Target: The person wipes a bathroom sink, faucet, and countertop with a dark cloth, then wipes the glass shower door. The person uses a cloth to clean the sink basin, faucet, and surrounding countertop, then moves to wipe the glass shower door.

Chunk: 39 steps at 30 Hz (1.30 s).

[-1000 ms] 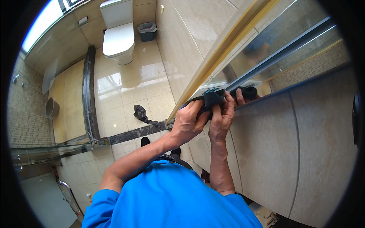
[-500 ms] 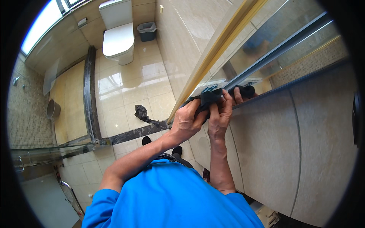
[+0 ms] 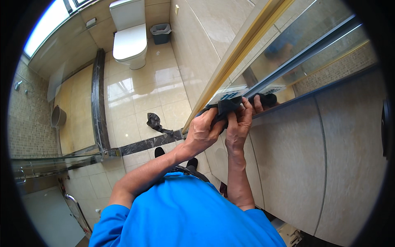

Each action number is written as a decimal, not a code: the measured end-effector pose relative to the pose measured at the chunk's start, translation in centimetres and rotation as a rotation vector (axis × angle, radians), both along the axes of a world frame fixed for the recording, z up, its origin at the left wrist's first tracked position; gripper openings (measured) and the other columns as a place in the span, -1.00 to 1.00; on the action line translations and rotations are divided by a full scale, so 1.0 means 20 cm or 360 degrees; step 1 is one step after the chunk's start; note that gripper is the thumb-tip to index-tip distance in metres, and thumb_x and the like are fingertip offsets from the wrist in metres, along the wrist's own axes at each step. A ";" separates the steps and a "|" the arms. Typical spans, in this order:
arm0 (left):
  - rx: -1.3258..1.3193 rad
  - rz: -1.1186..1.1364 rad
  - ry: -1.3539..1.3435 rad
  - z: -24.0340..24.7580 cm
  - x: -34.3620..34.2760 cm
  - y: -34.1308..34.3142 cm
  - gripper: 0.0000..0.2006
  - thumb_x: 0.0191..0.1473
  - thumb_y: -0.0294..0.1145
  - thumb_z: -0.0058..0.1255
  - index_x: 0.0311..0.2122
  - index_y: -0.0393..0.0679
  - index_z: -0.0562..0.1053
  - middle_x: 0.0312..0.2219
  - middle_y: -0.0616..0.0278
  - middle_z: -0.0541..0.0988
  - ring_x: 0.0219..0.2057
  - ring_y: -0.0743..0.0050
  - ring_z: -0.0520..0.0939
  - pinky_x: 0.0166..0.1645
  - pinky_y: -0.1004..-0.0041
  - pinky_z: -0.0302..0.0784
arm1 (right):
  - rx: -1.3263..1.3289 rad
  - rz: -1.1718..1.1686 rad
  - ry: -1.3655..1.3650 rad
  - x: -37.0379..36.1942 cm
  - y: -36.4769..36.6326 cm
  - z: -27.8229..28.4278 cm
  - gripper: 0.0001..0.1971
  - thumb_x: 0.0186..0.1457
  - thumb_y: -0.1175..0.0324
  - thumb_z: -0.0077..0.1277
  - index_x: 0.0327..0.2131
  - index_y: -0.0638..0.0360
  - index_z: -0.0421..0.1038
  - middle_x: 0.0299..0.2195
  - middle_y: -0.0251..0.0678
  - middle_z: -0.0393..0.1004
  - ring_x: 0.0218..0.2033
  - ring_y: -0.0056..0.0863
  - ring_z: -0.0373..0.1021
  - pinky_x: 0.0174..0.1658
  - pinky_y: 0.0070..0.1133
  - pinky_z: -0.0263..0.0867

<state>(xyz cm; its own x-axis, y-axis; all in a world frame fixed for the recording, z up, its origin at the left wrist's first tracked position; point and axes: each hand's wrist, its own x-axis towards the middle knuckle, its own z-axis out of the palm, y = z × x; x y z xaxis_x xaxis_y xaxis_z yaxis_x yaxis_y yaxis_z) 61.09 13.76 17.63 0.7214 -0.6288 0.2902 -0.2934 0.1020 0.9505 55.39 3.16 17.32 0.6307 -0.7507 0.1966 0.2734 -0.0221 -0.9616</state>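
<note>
A dark cloth is bunched between my two hands, close against the shiny mirror-like panel. My left hand is closed around its lower left side. With thumb and fingers my right hand pinches the right side of the cloth. Just behind the cloth, a white card with a dark green pattern shows at the panel's lower corner, partly hidden. The panel reflects the cloth and fingers. A yellow-gold frame strip runs along its left side.
On the tiled floor ahead lies a crumpled black plastic bag or cloth, near a dark marble sill. Beyond stand a white toilet and a lined bin. A grey bucket sits left, behind glass.
The view has shifted very slightly. Both hands keep their hold on the cloth in nearly the same place.
</note>
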 end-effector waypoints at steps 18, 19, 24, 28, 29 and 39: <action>0.0011 0.0089 -0.0197 -0.05 0.00 0.02 -0.71 0.06 -0.56 0.08 -0.07 -0.27 0.41 -0.47 -0.03 0.52 -0.52 0.22 0.58 -0.39 0.34 0.51 | 0.0200 0.0020 0.0026 0.00 0.03 -0.06 -0.62 0.18 0.55 0.00 0.08 0.28 0.27 -0.12 -0.24 0.50 -0.09 -0.56 0.42 0.03 -0.61 0.32; 0.0003 0.0098 -0.0228 -0.03 0.00 0.02 -0.71 0.06 -0.56 0.08 -0.07 -0.27 0.41 -0.47 -0.04 0.52 -0.51 0.21 0.59 -0.39 0.33 0.50 | 0.0221 0.0027 0.0018 0.01 0.02 -0.04 -0.64 0.18 0.55 0.00 0.06 0.29 0.28 -0.13 -0.25 0.51 -0.11 -0.56 0.43 0.01 -0.62 0.34; -0.0015 0.0103 -0.0225 -0.02 0.02 -0.01 -0.75 0.07 -0.56 0.06 -0.11 -0.28 0.41 -0.49 -0.05 0.52 -0.52 0.18 0.58 -0.40 0.33 0.50 | 0.0166 0.0012 0.0032 0.03 0.00 -0.07 -0.64 0.19 0.55 -0.01 0.06 0.32 0.27 -0.14 -0.24 0.50 -0.12 -0.56 0.43 0.02 -0.61 0.34; 0.0047 0.0073 -0.0111 -0.13 0.01 0.01 -0.76 0.08 -0.55 0.06 -0.11 -0.29 0.41 -0.50 -0.05 0.51 -0.52 0.20 0.59 -0.40 0.33 0.50 | 0.0231 0.0010 0.0073 0.01 0.03 -0.17 -0.66 0.20 0.54 -0.01 0.05 0.32 0.28 -0.14 -0.23 0.51 -0.12 -0.56 0.42 0.01 -0.61 0.34; 0.0077 0.0078 -0.0076 -0.13 0.01 0.02 -0.76 0.08 -0.55 0.06 -0.11 -0.29 0.41 -0.50 -0.05 0.51 -0.52 0.20 0.59 -0.40 0.33 0.50 | 0.0247 0.0035 0.0112 0.01 0.04 -0.18 -0.66 0.20 0.53 -0.01 0.04 0.32 0.29 -0.14 -0.23 0.51 -0.12 -0.56 0.42 0.00 -0.61 0.34; -0.0052 0.0138 -0.0294 -0.08 0.02 0.02 -0.79 0.05 -0.56 0.08 -0.17 -0.32 0.42 -0.52 -0.02 0.49 -0.51 0.22 0.57 -0.39 0.34 0.50 | 0.0275 -0.0120 0.0019 0.03 0.09 -0.10 -0.72 0.21 0.56 -0.05 -0.01 0.35 0.28 -0.21 -0.23 0.50 -0.20 -0.58 0.43 -0.05 -0.67 0.37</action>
<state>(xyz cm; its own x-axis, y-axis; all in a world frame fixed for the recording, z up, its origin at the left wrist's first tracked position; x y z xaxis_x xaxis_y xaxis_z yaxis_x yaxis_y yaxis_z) 61.40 14.16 16.05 0.7050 -0.5548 0.4418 -0.4715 0.0988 0.8763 56.08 4.95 15.28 0.5729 -0.8179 0.0534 0.2656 0.1237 -0.9561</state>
